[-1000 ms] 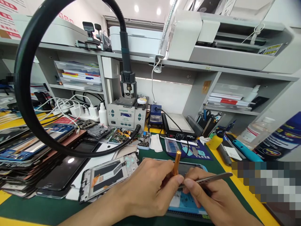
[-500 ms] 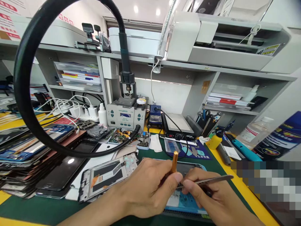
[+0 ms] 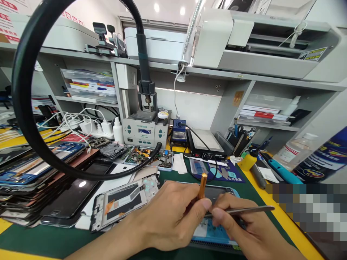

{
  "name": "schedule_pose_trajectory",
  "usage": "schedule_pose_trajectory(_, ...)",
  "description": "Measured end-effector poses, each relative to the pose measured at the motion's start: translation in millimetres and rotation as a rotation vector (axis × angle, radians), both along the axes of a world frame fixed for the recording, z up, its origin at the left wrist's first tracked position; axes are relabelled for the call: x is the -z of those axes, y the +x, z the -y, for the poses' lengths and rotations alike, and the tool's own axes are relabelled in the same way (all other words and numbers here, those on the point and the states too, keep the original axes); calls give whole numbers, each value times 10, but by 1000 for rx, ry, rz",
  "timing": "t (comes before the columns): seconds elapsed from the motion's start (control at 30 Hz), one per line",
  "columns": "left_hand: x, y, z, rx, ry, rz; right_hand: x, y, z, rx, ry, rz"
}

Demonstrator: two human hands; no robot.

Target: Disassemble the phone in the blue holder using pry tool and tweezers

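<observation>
My left hand (image 3: 170, 216) is closed around an orange-handled screwdriver (image 3: 202, 186), its handle pointing up. My right hand (image 3: 244, 227) pinches metal tweezers (image 3: 244, 210) that stick out to the right. Both hands work close together over an opened phone (image 3: 214, 231) with a blue interior, lying on the green mat (image 3: 54, 240). The tool tips are hidden behind my fingers.
A phone frame (image 3: 121, 202) lies left of my hands, beside stacked screens (image 3: 40, 180). A black ring-lamp arm (image 3: 24, 90) loops at the left. A rework station (image 3: 145, 131), a parts tray (image 3: 151, 159), a heating plate (image 3: 206, 146) and tools (image 3: 273, 169) stand behind.
My hands have stayed over the phone. The screwdriver handle tilted slightly and the tweezers shifted a little to the right.
</observation>
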State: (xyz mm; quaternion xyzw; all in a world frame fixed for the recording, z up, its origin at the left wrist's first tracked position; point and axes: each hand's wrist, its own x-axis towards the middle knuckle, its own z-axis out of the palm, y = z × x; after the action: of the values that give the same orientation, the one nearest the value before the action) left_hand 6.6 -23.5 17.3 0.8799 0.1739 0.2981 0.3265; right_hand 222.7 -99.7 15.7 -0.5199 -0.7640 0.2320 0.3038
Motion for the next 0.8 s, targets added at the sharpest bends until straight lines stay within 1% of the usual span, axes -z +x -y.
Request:
schedule_pose_trajectory(0.07,-4,2,3,-1,-2,1,-19,-9,-11,-8,23,19)
schedule_pose_trajectory(0.13,-8,3,10,-1,-7,5,-27,-11,-18,2,6,19)
schedule_pose_trajectory(0.23,-7,-4,18,1,-4,3,-14,-10,-17,14,-12,26)
schedule_pose_trajectory(0.4,10,-12,1,2,6,-5,16,-3,-5,2,19,59)
schedule_pose_trajectory(0.57,10,2,-9,-8,12,-15,10,13,4,14,-45,31)
schedule_pose_trajectory(0.67,6,-3,3,-8,14,-17,-10,0,15,-8,-50,25)
schedule_pose_trajectory(0.8,5,-14,7,-15,20,9,-41,-30,16,2,-63,10)
